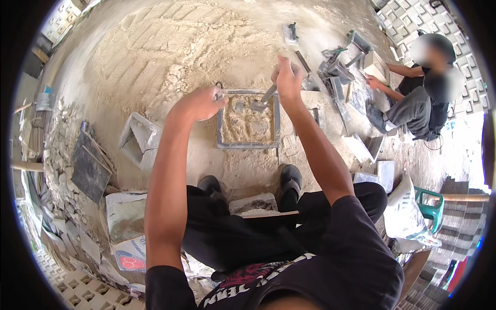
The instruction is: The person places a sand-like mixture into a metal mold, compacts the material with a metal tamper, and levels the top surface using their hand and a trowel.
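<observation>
A square grey mould frame (pixel 220 135) lies on the ground in front of my feet. It holds damp-looking sandy mix (pixel 238 129) with several rounded hollows pressed into it. At the frame's far left corner, my left hand (pixel 202 103) is closed, its fingers curled over the edge beside a small dark loop (pixel 218 84). My right hand (pixel 287 78) grips a small trowel (pixel 269 93) beyond the far right corner. The trowel slants down to the left, and its blade is over the mix; whether it touches is unclear.
Beyond the frame spreads loose sand (pixel 155 49). A float (pixel 292 33) lies farther off. On the right a seated co-worker (pixel 413 98) handles a pale block (pixel 376 67) beside metal moulds (pixel 336 67). A white block (pixel 138 138) and dark slabs (pixel 90 168) stand left; a sack (pixel 408 214) sits lower right.
</observation>
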Action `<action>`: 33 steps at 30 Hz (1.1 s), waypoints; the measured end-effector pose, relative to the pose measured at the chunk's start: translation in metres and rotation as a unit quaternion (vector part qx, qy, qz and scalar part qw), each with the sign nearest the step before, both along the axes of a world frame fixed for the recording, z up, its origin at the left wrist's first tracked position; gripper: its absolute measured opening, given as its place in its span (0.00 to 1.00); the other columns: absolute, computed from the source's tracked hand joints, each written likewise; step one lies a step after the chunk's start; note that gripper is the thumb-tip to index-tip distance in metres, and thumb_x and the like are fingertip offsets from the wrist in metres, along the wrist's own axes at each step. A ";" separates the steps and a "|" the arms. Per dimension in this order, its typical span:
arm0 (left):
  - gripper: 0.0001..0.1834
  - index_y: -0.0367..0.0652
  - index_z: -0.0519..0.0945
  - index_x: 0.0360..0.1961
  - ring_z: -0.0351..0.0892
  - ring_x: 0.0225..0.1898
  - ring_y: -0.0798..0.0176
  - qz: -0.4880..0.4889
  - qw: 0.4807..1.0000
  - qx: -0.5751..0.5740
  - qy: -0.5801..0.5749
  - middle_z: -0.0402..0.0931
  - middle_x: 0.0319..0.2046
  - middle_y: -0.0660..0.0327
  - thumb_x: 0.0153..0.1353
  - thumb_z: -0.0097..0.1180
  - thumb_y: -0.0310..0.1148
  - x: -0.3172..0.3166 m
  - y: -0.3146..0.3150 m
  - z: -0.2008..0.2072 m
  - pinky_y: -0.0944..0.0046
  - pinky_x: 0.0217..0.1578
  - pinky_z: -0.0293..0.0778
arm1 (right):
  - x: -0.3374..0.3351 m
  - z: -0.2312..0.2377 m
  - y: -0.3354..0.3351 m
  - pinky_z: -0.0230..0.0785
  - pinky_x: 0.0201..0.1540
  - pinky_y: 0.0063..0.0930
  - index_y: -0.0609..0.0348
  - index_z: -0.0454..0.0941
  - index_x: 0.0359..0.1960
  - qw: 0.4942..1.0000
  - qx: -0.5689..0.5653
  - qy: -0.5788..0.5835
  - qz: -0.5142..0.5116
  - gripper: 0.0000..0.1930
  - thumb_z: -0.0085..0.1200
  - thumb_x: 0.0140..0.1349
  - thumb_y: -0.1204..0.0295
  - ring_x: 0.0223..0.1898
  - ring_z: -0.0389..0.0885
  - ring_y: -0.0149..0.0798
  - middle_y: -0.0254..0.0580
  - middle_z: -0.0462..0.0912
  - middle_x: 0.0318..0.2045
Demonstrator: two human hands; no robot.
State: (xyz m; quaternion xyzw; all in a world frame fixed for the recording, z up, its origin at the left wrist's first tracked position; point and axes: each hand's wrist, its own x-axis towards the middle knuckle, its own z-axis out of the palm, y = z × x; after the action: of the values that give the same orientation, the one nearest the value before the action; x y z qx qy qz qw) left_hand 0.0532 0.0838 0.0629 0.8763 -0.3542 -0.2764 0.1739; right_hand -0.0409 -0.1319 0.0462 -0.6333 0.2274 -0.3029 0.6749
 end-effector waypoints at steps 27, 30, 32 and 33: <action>0.16 0.39 0.80 0.46 0.82 0.37 0.52 0.029 0.990 -0.134 0.020 0.83 0.36 0.51 0.60 0.60 0.38 -0.001 -0.011 -0.023 0.57 0.41 0.75 | 0.007 0.052 -0.058 0.55 0.19 0.32 0.53 0.65 0.12 0.993 0.001 0.075 0.091 0.22 0.51 0.65 0.63 0.11 0.61 0.33 0.36 0.63 0.08; 0.12 0.38 0.80 0.39 0.81 0.30 0.55 0.035 0.987 -0.158 -0.008 0.82 0.29 0.53 0.58 0.60 0.35 -0.005 -0.029 -0.025 0.59 0.34 0.74 | 0.008 0.043 -0.086 0.64 0.26 0.36 0.60 0.70 0.11 0.975 -0.067 0.190 0.095 0.27 0.48 0.64 0.55 0.16 0.71 0.40 0.44 0.72 0.11; 0.11 0.38 0.79 0.34 0.79 0.28 0.57 0.055 0.987 -0.150 -0.027 0.81 0.26 0.54 0.58 0.60 0.35 -0.011 -0.044 -0.025 0.59 0.32 0.73 | 0.011 0.011 -0.099 0.69 0.31 0.39 0.64 0.73 0.13 0.951 -0.104 0.286 0.056 0.28 0.47 0.64 0.52 0.18 0.75 0.42 0.48 0.76 0.14; 0.11 0.38 0.78 0.33 0.79 0.28 0.57 0.061 0.986 -0.151 -0.031 0.80 0.26 0.54 0.58 0.59 0.36 -0.012 -0.047 -0.029 0.59 0.32 0.73 | 0.010 -0.008 -0.104 0.70 0.34 0.40 0.66 0.75 0.15 0.933 -0.140 0.324 0.069 0.29 0.48 0.64 0.51 0.20 0.77 0.45 0.50 0.77 0.16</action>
State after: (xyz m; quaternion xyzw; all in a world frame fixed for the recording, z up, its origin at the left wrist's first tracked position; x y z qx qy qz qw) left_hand 0.0408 0.0364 0.0337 0.8683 -0.3427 -0.1813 0.3096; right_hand -0.0311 -0.2354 0.0386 -0.7992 0.3447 -0.0624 0.4884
